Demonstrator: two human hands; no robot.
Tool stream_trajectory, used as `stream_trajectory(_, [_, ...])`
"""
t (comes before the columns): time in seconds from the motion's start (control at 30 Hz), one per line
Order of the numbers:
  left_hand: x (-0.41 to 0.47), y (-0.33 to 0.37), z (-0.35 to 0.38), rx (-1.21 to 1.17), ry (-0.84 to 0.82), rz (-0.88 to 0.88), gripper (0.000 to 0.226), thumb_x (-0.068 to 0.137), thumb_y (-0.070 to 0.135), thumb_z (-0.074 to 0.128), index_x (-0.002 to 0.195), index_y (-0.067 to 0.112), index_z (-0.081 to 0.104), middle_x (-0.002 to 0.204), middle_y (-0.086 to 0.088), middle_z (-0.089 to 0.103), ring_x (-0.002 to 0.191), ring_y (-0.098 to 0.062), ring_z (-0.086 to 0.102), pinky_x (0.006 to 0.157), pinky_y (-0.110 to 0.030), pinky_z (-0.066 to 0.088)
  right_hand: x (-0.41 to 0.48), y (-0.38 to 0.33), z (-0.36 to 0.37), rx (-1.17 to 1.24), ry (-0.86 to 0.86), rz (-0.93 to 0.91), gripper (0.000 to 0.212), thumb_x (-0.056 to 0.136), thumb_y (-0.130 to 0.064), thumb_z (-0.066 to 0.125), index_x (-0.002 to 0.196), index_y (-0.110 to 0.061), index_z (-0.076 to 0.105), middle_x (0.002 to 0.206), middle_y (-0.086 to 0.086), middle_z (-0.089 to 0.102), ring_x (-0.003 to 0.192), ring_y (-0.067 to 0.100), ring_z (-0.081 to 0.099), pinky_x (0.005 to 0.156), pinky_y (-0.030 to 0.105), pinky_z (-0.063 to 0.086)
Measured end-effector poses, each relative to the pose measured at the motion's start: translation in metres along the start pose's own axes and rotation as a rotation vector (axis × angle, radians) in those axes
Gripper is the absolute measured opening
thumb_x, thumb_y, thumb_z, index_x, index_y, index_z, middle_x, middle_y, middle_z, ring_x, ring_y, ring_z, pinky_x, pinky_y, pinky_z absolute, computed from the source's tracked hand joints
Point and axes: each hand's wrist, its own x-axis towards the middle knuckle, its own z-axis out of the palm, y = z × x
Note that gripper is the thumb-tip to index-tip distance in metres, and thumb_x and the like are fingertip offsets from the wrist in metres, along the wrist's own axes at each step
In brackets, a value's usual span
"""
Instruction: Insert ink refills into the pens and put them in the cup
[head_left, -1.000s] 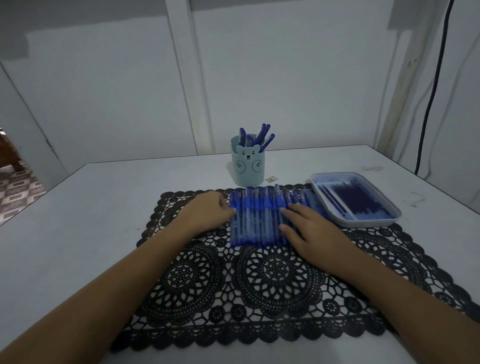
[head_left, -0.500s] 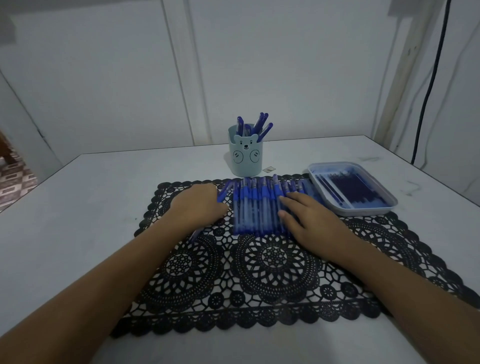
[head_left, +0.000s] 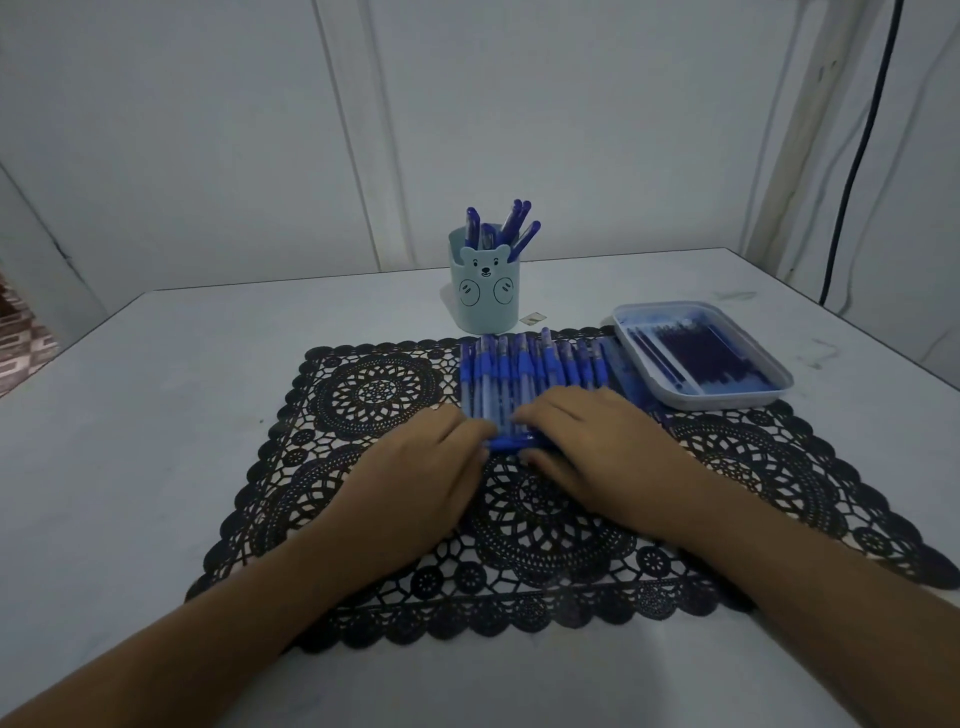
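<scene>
Black lace makes up the mat (head_left: 524, 540) spread over the middle of the white table (head_left: 156, 415), and both hands meet above its centre. Between them lies a single pen (head_left: 511, 442), blue, turned crosswise to the others and sitting at the near end of the row. The left hand (head_left: 415, 483) has its fingers curled in around the pen's left end. The right hand (head_left: 597, 457) grasps the other end, fingers over the top and thumb tucked underneath. Just beyond the knuckles, the row of pens (head_left: 519, 371) lies side by side on the far part of the mat. Their blue caps point away from the person, and their near ends are partly hidden under the fingers. Past the mat's far edge stands the cup (head_left: 485, 296), pale blue with a bear face on its front, upright on the bare table. Several capped pens (head_left: 514, 223) lean inside it. To the right of the row sits a shallow tray (head_left: 727, 402), its near left corner resting on the lace, and the dark ink refills (head_left: 701, 353) lie loosely across its floor. A small scrap (head_left: 533, 318) lies on the table just right of the cup. A black cable (head_left: 857, 156) hangs down the wall at far right.
</scene>
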Motion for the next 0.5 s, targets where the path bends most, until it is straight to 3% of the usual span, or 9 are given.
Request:
stream_trajectory(0.13, [0.0005,-0.0008,0.0009,-0.057,0.029,-0.007,0.035,0.091,0.03,0.035,0.101,0.01,0.061,0.084,0.002,0.057,0.073,-0.007,0.048,0.067,-0.017,0.037,0.0001,-0.0041,0.004,0.056,-0.002,-0.028,0.015,0.083,-0.019,0.05,0.09,-0.009,0.06,0.074,0.003,0.059,0.058,0.016,0.055,0.049,0.029,0.05])
stream_trajectory(0.27, [-0.002,-0.0009,-0.0003,-0.048,0.056,0.022,0.032,0.091,0.027,0.038,0.1,0.009,0.062,0.084,0.001,0.057,0.074,-0.007,0.046,0.071,-0.015,0.034,0.0008,-0.0061,0.0015,0.084,-0.034,-0.03,0.026,0.086,-0.026,0.035,0.088,-0.011,0.057,0.069,0.0,0.057,0.052,0.014,0.051,0.042,0.028,0.047])
stream_trajectory(0.37, [-0.0024,-0.0019,-0.0003,-0.047,0.068,0.048,0.031,0.092,0.026,0.039,0.101,0.008,0.063,0.086,0.001,0.058,0.076,-0.006,0.045,0.074,-0.014,0.031,0.0005,-0.0062,-0.0024,0.133,-0.06,-0.053,0.027,0.087,-0.029,0.034,0.084,-0.013,0.056,0.063,-0.003,0.056,0.048,0.013,0.051,0.042,0.022,0.041])
stream_trajectory(0.5, [-0.0029,-0.0031,0.0004,-0.048,0.068,0.082,0.031,0.093,0.026,0.04,0.103,0.008,0.063,0.085,0.001,0.057,0.076,-0.005,0.043,0.072,-0.016,0.034,-0.0022,-0.005,-0.0029,0.186,-0.074,-0.04,0.03,0.089,-0.034,0.034,0.088,-0.013,0.057,0.063,-0.003,0.059,0.049,0.015,0.054,0.044,0.027,0.046])
